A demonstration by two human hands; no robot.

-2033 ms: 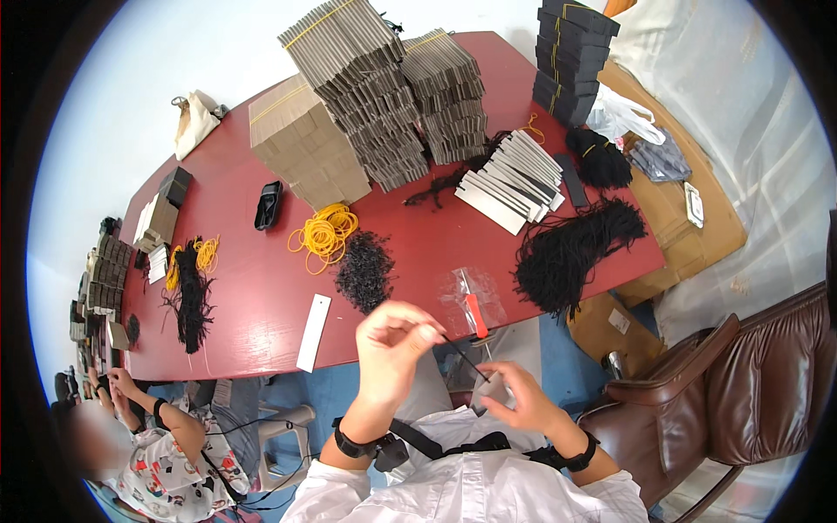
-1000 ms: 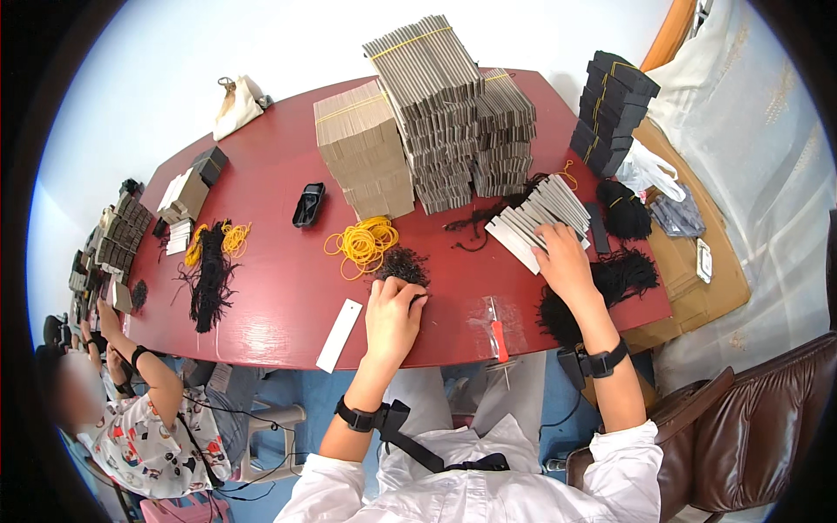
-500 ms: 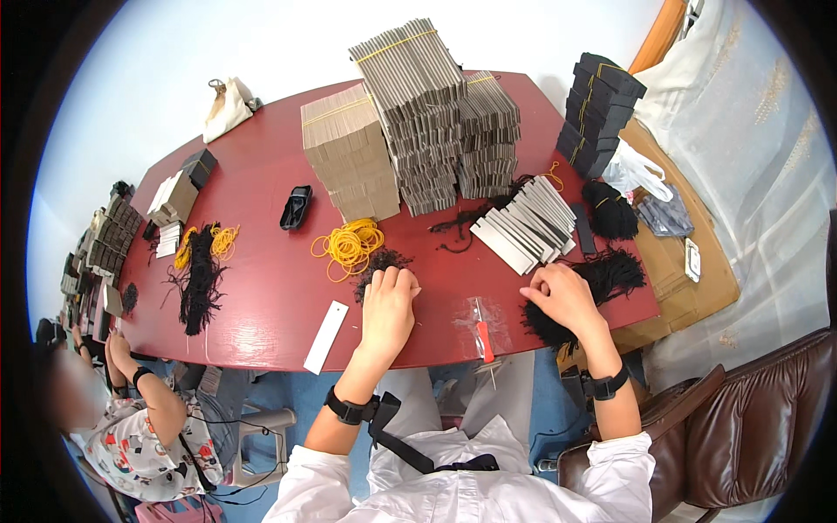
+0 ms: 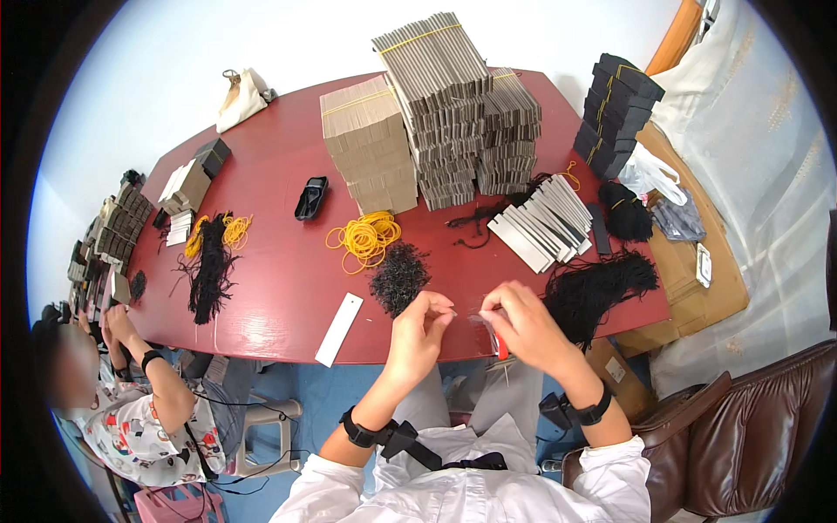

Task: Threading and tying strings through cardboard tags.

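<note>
Above the table's near edge, my left hand (image 4: 417,338) and my right hand (image 4: 530,327) face each other with a small gap between them. The fingertips of each are pinched together, and whatever they hold is too small to make out. Just beyond my left hand lies a loose heap of tiny black pieces (image 4: 399,277). A bundle of black cords (image 4: 593,292) spreads out to the right of my right hand. A red-handled tool (image 4: 502,347) with a thin metal tip is partly covered by my right hand. Left of my hands lies a white card strip (image 4: 338,329) with a hole.
Tall banded stacks of grey-brown card (image 4: 440,131) stand at the back. Yellow rubber bands (image 4: 364,240), a fan of pale strips (image 4: 545,222) and black stacks (image 4: 615,113) lie around. A co-worker (image 4: 166,410) sits at left; a brown leather chair (image 4: 750,427) stands right.
My left hand has come off the black heap, and my right hand has left the black cords. Both have moved nearer and toward each other. The view has shifted slightly.
</note>
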